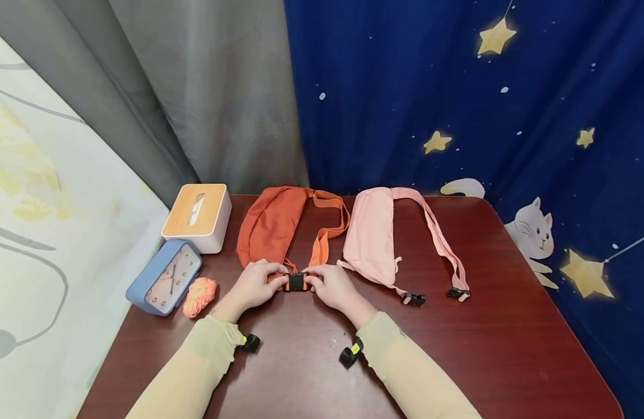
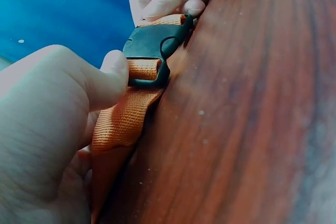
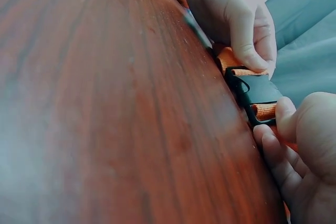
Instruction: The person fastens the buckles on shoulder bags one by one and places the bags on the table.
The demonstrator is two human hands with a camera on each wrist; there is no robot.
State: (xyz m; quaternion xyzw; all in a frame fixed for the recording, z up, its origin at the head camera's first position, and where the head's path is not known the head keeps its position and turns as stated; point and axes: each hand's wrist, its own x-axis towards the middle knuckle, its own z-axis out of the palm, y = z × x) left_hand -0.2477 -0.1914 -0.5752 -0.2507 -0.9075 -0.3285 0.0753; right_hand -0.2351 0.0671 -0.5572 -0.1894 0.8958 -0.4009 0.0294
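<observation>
Here, the left hand and right hand pinch opposite ends of a smooth black buckle threaded with ribbed orange strap; beyond the buckle, on the wood-grained desk, lies a creased red cloth bag.

The head camera is looking forward and down from above the person's forearms, framing the table, the left hand, the right hand and the curtains behind from the farthest of the three positions. The left wrist camera is peering low and close past the left hand toward the right, its horizon tilting steeply and the blue curtain filling its upper left. The right wrist camera is facing the opposite way, just above the tabletop, catching the grey curtain. All three are sharing the black buckle, the wrist views showing it from opposite ends.
</observation>
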